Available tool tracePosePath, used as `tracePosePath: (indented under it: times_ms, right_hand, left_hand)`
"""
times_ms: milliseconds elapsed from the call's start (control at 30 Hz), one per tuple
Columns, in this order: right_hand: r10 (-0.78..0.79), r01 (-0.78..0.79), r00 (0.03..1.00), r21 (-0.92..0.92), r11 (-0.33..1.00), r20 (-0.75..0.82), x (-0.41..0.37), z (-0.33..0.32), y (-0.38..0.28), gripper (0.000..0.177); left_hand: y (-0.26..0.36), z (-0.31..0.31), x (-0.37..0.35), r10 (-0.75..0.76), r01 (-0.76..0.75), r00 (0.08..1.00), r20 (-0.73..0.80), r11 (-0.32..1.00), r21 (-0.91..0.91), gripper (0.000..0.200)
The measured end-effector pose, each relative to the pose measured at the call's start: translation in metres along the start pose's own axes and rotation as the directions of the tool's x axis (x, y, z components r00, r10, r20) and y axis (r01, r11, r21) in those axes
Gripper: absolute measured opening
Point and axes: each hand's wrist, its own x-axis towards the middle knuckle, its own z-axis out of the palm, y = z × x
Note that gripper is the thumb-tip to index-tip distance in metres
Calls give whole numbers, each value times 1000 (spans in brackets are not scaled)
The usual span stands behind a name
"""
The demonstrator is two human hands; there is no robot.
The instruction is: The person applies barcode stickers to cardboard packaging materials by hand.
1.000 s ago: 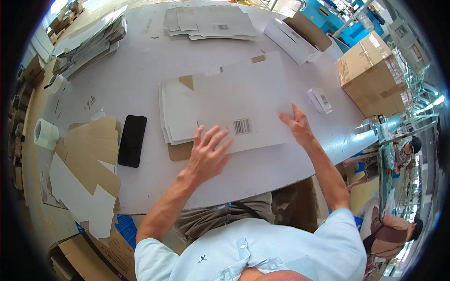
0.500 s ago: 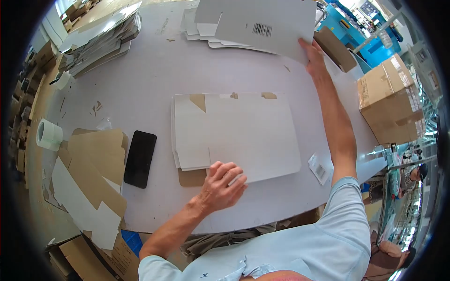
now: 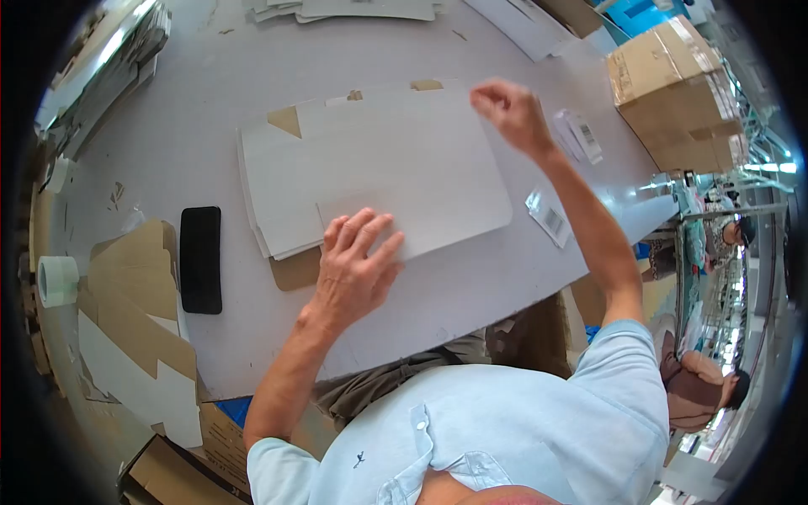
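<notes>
A stack of flat white cardboard sheets (image 3: 387,168) lies on the pale table, with brown patches along its far edge and a brown flap under its near left corner. My left hand (image 3: 358,261) rests on the near edge of the stack, fingers apart. My right hand (image 3: 511,114) is at the far right corner of the stack, its fingers bent together; whether anything small is between them is hidden. A black phone (image 3: 200,260) lies left of the stack.
Cut cardboard pieces (image 3: 139,311) and a tape roll (image 3: 58,281) are at the left. More sheets (image 3: 366,7) lie at the far edge. A carton (image 3: 677,93) stands at the right, near labelled packets (image 3: 549,218). A person (image 3: 703,383) is at the far right.
My right hand has let go of the barcoded grey sheet and come back to the central stack. My left hand stays on the stack, its fingers more spread. The view has shifted.
</notes>
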Motion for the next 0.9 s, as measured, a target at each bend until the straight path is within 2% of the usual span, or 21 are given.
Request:
tracePosePath:
  times_ms: [67, 133, 167, 200, 233, 267, 300, 367, 400, 433, 500, 533, 567, 633, 667, 700, 733, 800, 833, 900]
  right_hand:
    - [16, -16, 999, -1, 1000, -50, -50, -17, -2, 20]
    - [254, -243, 966, 156, 957, -55, -103, -47, 8, 20]
    - [288, -274, 954, 143, 951, -88, -128, -67, 13, 20]
    - [283, -279, 948, 47, 959, -148, -148, -87, 21, 19]
    - [262, -276, 944, -50, 960, -201, -165, -106, 30, 18]
    - [255, -279, 952, -137, 951, -166, -185, -118, 46, 22]
    - [258, -284, 949, -139, 949, -182, -201, -121, 53, 22]
    - [261, -249, 965, -310, 918, -2, -236, -117, 58, 32]
    - [244, -216, 970, -400, 891, 18, -245, -108, 56, 40]
    - [248, -227, 969, -394, 891, 4, -250, -100, 58, 40]
    - [90, -64, 995, -474, 878, 33, -259, -83, 61, 36]
    - [62, -45, 998, -508, 860, 17, -259, -78, 64, 27]
    - [65, -53, 998, -499, 865, 7, -258, -76, 68, 27]
    - [77, 66, 979, -653, 755, 189, -256, -74, 71, 12]
    - [76, 65, 980, -650, 757, 186, -256, -74, 73, 12]
    - [-10, 155, 976, -658, 737, 218, -255, -74, 73, 9]
    - [-92, 241, 963, -661, 711, 252, -256, -75, 72, 8]
    - [-120, 233, 968, -620, 749, 220, -256, -75, 74, 8]
    - [-155, 237, 970, -583, 777, 188, -256, -74, 75, 7]
    - [-176, 230, 973, -553, 801, 149, -256, -71, 72, 8]
  left_hand:
    - [5, -7, 2, -12, 12, 1000, 11, 1000, -27, 41]
    - [6, -10, 1, 16, -16, 1000, 17, 1000, -10, 40]
    - [8, -8, 0, -4, 4, 1000, 13, 1000, 4, 40]
    - [11, -7, -3, 29, -28, 999, 29, 999, -21, 40]
    - [12, -8, -4, 1, 0, 1000, 30, 1000, -12, 40]
    - [11, -10, -4, -33, 32, 999, 24, 999, 7, 39]
    - [11, -11, -4, -16, 16, 1000, 23, 1000, 5, 39]
    - [11, -14, -5, -21, 21, 998, 51, 1000, 5, 40]
    - [12, -13, -5, -15, 14, 999, 51, 1000, 19, 41]
    - [12, -12, -5, -2, 0, 998, 56, 1000, 25, 41]
    - [14, -12, -5, -18, 17, 998, 58, 1000, 20, 41]
    - [15, -11, -5, -8, 6, 998, 69, 1000, 29, 41]
    - [15, -11, -4, -15, 14, 999, 44, 1000, 18, 39]
    - [19, -10, -5, -23, 22, 1000, 22, 1000, 11, 37]
    - [22, -9, -5, 14, -13, 999, -49, 999, 31, 34]
    - [27, -8, -3, 53, -47, 992, -116, 997, 53, 32]
    - [34, -6, -1, 55, -50, 992, -109, 997, 54, 32]
    - [59, 1, 2, 126, -140, 972, -200, 988, -58, 26]
    - [72, 7, 5, 125, -138, 973, -193, 989, -57, 26]
    - [98, 21, 15, 112, -176, 969, -219, 938, -299, 21]
